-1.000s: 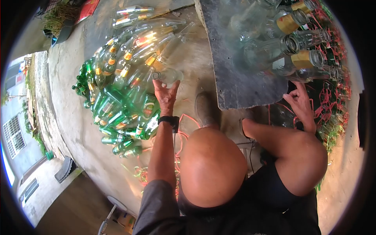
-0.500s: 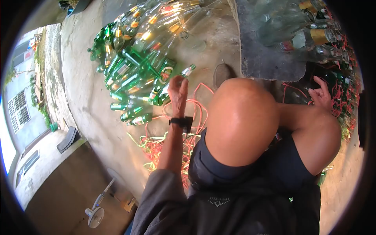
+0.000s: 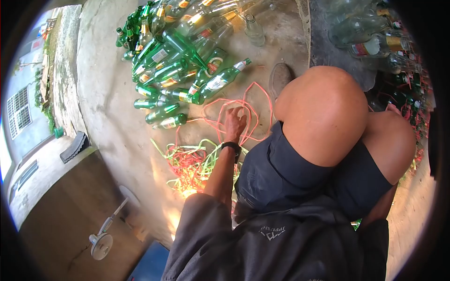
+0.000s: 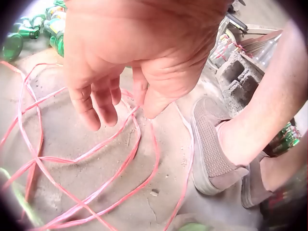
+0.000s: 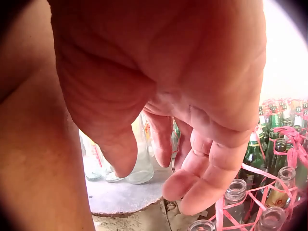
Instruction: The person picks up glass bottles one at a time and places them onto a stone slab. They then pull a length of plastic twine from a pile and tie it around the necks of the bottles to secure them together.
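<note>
Over loops of pink plastic twine [image 4: 37, 160] on the concrete floor hangs my left hand [image 3: 234, 122]. Its fingers [image 4: 102, 103] point down, loosely bent, with nothing held between them and the thumb. Ahead of it lies a green glass bottle [image 3: 220, 83] with a white label, at the edge of a heap of green bottles [image 3: 161, 65]. My right hand [image 5: 178, 96] is mostly hidden behind the knee in the head view. In the right wrist view its fingers curl loosely, empty, near clear bottles [image 5: 141, 166] on a board [image 5: 120, 196].
A tangle of pink and green twine [image 3: 187, 161] lies left of my forearm. One clear bottle [image 3: 254, 32] stands apart beside the heap. Upright bottles bound with pink twine [image 5: 236, 192] fill the right side. A hollow concrete block [image 4: 239, 79] sits behind my shoe [image 4: 209, 149].
My left hand has let go of the clear bottle, left standing on the floor, and come back toward the twine. The right hand has drawn back behind the knee, and the head view has shifted.
</note>
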Demonstrator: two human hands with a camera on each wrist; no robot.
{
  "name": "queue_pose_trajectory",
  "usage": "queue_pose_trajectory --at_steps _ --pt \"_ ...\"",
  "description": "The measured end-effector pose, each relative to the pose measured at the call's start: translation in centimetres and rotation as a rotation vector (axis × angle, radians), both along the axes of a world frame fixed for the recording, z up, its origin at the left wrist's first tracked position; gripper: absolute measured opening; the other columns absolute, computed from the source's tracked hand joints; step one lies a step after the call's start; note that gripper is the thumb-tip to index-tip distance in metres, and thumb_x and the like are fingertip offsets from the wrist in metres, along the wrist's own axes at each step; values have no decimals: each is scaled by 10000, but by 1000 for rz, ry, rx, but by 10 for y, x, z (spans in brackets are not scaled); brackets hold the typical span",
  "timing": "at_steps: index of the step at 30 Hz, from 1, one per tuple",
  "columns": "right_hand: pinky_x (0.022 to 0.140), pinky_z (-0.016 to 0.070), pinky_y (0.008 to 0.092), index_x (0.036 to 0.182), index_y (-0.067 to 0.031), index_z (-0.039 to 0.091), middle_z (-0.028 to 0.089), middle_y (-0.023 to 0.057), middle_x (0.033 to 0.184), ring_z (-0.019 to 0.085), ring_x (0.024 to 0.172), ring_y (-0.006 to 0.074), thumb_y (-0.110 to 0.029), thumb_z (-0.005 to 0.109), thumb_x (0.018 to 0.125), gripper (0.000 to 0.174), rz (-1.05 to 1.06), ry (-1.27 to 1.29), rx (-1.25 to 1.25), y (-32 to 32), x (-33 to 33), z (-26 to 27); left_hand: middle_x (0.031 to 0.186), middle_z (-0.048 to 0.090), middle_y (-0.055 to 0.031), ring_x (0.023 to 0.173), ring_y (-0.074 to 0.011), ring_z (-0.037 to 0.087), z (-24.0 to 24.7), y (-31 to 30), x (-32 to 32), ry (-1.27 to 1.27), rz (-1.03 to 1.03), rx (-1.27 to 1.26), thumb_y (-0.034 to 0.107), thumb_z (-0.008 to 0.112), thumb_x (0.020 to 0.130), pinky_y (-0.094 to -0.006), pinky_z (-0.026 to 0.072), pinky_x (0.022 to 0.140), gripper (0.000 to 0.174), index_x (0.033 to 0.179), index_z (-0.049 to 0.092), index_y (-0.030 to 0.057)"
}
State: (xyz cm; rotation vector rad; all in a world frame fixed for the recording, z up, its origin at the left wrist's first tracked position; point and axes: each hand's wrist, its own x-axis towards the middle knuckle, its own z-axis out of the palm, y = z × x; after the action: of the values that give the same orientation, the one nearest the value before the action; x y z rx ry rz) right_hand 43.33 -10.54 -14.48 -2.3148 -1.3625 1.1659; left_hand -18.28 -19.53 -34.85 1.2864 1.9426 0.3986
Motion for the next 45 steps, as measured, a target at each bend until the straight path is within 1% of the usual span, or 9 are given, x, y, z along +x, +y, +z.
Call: queue_pose_trajectory --at_steps 10,22,25,27,30,34,40,42,45 --pt "912 509 318 1467 -90 498 681 143 1121 645 1026 168 -149 643 995 497 1 -47 99 -5 2 23 1250 588 -256 1003 -440 653 -6 28 12 116 -77 17 69 580 852 -499 552 829 535 1377 556 172" --pt "966 493 325 1455 -69 511 665 160 1186 632 1086 181 -142 623 1006 469 6 -72 233 -6 -4 37 1001 706 -202 946 -408 674 -30 30 -9 167 -19 95 64 602 853 -467 540 816 159 983 692 46" --pt "980 489 327 1452 -64 514 661 165 1202 629 1101 184 -140 618 1009 462 11 -70 277 -6 -9 42 1011 718 -192 915 -346 703 -24 22 -15 170 22 190 62 613 877 -426 553 766 153 1000 698 27" --pt "989 486 329 1450 -60 516 658 167 1212 627 1111 186 -139 615 1011 457 14 -66 308 -6 -13 45 1025 735 -145 877 -230 716 -17 14 -20 -69 185 168 58 611 931 -342 562 738 166 1067 699 23" --pt "1003 482 330 1447 -55 519 654 172 1229 624 1126 189 -137 610 1013 451 21 -64 356 -7 -18 54 1039 736 -96 875 -140 693 38 7 -22 -399 350 210 40 593 966 -277 562 749 185 1121 690 18" --pt "1021 476 333 1443 -48 523 649 177 1250 619 1146 194 -134 604 1017 442 29 -63 429 -10 -28 75 1089 731 -121 878 -154 699 117 5 -22 -668 404 459 -9 624 973 -291 573 797 187 1153 673 -16" --pt "1043 470 336 1438 -39 528 642 185 1277 614 1171 199 -131 596 1022 432 36 -60 542 -18 -54 128 1076 731 -157 887 -187 719 235 6 -14 -674 414 564 -4 642 974 -320 595 820 189 1160 664 -32" --pt "1085 432 296 1376 -17 588 635 109 1351 580 1254 165 -67 573 1026 354 100 -145 677 -23 -78 160 1067 733 -160 870 -184 719 260 3 -13 -642 385 614 -7 637 976 -323 599 807 181 1152 664 -32" --pt "1099 425 324 1365 40 569 590 155 1387 563 1257 196 -25 530 1023 351 142 -64 738 -35 -109 188 1042 736 -169 804 -175 714 303 -3 0 -519 358 666 -8 633 973 -321 604 765 163 1132 664 -30"
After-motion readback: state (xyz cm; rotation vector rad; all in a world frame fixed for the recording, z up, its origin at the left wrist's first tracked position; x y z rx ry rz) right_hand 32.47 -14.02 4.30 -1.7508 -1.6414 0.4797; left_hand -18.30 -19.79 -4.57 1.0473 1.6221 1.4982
